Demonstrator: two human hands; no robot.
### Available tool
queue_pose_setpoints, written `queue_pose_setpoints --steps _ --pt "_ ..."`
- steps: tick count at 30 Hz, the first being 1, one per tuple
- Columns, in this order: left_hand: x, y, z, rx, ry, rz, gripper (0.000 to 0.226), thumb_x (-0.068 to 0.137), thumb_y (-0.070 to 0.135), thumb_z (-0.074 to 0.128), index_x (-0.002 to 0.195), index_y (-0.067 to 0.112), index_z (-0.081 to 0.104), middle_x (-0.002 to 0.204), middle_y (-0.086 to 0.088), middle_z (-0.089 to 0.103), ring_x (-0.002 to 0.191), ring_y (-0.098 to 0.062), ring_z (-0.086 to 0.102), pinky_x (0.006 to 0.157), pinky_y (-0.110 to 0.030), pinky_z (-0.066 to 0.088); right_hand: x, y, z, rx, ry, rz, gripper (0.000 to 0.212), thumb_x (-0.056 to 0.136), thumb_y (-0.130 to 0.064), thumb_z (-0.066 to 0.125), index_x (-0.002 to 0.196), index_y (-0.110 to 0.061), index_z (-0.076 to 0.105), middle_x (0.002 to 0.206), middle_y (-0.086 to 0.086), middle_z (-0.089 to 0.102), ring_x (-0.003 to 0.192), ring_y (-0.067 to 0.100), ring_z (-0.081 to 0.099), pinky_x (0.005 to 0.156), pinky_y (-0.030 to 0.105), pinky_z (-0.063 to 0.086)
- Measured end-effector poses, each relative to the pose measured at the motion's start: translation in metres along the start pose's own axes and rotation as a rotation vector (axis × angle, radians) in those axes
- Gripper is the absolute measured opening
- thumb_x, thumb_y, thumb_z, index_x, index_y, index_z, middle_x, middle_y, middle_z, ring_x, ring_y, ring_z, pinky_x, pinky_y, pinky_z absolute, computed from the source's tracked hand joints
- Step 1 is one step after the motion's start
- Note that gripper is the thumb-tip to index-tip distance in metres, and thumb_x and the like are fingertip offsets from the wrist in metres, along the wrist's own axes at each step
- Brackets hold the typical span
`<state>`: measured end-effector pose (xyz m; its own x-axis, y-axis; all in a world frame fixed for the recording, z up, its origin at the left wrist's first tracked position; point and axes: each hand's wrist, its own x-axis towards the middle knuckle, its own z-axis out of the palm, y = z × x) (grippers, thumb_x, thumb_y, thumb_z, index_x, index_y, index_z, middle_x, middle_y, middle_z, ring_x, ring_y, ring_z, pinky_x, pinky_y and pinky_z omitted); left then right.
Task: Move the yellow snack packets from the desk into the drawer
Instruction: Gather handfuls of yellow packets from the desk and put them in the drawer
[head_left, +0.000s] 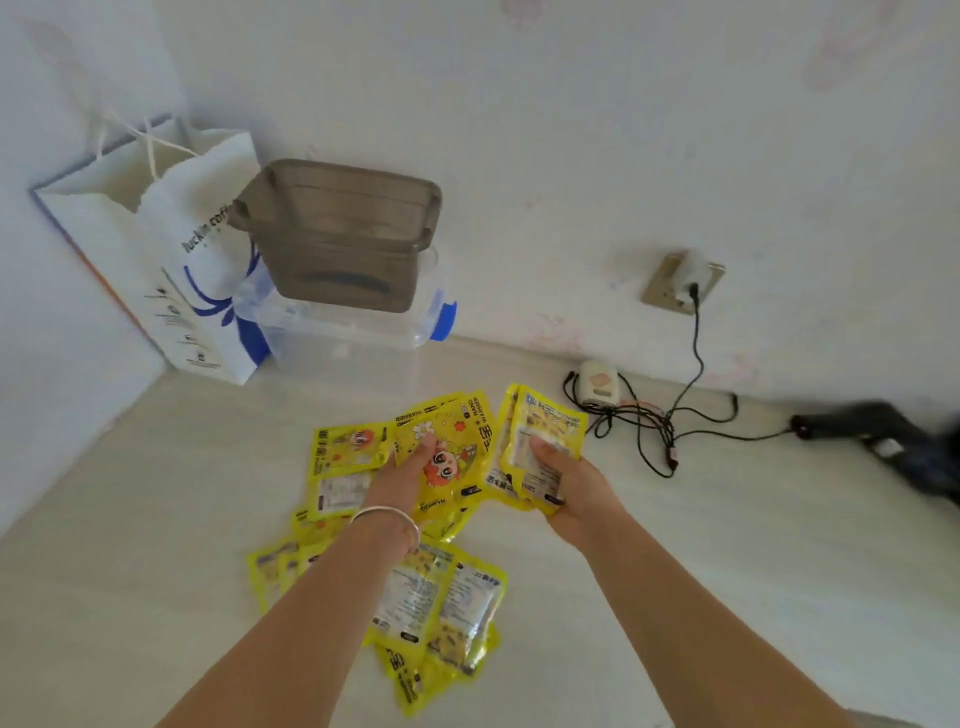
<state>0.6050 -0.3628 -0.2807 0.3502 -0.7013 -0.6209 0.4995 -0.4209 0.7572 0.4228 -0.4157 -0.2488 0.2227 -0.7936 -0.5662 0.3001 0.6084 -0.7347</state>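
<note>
The surface (156, 519) is pale cream with a faint grain and evenly lit by soft, diffuse light. White walls (571, 130) bound it at 12 o'clock and 9 o'clock, meeting in a corner at 10 o'clock; the far wall carries faint pinkish marks. A wall socket (681, 283) sits at 2 o'clock, its plate tilted in this view, with a black cable (696, 332) plugged in and running down to the surface.
</note>
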Motion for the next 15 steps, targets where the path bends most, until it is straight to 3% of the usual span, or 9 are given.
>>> queue_pose_setpoints --steps 2,3,5,7,11,15 --pt "0.002 -0.023 0.028 0.044 -0.083 -0.054 0.104 0.042 0.078 0.074 0.133 0.033 0.048 0.137 0.002 0.055 0.124 -0.026 0.053 0.104 -0.052 0.041 -0.021 -0.002 -0.038 0.037 0.073 -0.029 0.025 0.089 -0.012 0.06 0.114 -0.008 0.061 0.096 0.012 0.073 0.074 0.024 0.073 0.059 0.034 0.059" --pt "-0.005 -0.032 0.044 0.075 -0.14 -0.051 0.093 0.047 0.075 0.075 0.126 0.03 0.055 0.129 0.001 0.061 0.117 -0.025 0.058 0.102 -0.05 0.044 -0.031 -0.003 -0.058 0.056 0.112 -0.042 0.03 0.089 -0.012 0.061 0.118 -0.008 0.06 0.103 0.014 0.071 0.08 0.026 0.072 0.063 0.036 0.059" --pt "-0.03 -0.044 0.076 0.113 -0.252 -0.046 0.044 0.071 0.055 0.071 0.105 0.027 0.065 0.108 -0.004 0.07 0.103 -0.027 0.065 0.098 -0.047 0.048 -0.051 -0.006 -0.095 0.096 0.183 -0.076 0.033 0.089 -0.013 0.06 0.121 -0.007 0.059 0.106 0.015 0.07 0.085 0.028 0.07 0.067 0.037 0.058" --pt "-0.054 -0.06 0.107 0.15 -0.326 -0.059 0.022 0.079 0.041 0.069 0.095 0.025 0.067 0.104 -0.008 0.073 0.1 -0.03 0.068 0.098 -0.051 0.049 -0.074 -0.008 -0.132 0.136 0.246 -0.113 0.032 0.09 -0.013 0.06 0.121 -0.007 0.059 0.102 0.014 0.07 0.081 0.027 0.07 0.064 0.036 0.058" --pt "-0.093 -0.096 0.167 0.207 -0.48 -0.089 0.015 0.084 0.034 0.066 0.095 0.023 0.066 0.107 -0.012 0.071 0.1 -0.033 0.067 0.095 -0.054 0.05 -0.12 -0.004 -0.201 0.266 0.373 -0.17 0.031 0.09 -0.014 0.061 0.119 -0.006 0.058 0.099 0.016 0.069 0.082 0.031 0.067 0.069 0.04 0.058" --pt "-0.137 -0.134 0.23 0.268 -0.582 -0.097 0.009 0.088 0.029 0.062 0.092 0.02 0.063 0.092 -0.009 0.071 0.085 -0.028 0.067 0.08 -0.042 0.055 -0.162 -0.001 -0.268 0.438 0.436 -0.223 0.037 0.088 -0.017 0.061 0.124 -0.008 0.057 0.12 0.022 0.064 0.09 0.034 0.067 0.073 0.041 0.057"
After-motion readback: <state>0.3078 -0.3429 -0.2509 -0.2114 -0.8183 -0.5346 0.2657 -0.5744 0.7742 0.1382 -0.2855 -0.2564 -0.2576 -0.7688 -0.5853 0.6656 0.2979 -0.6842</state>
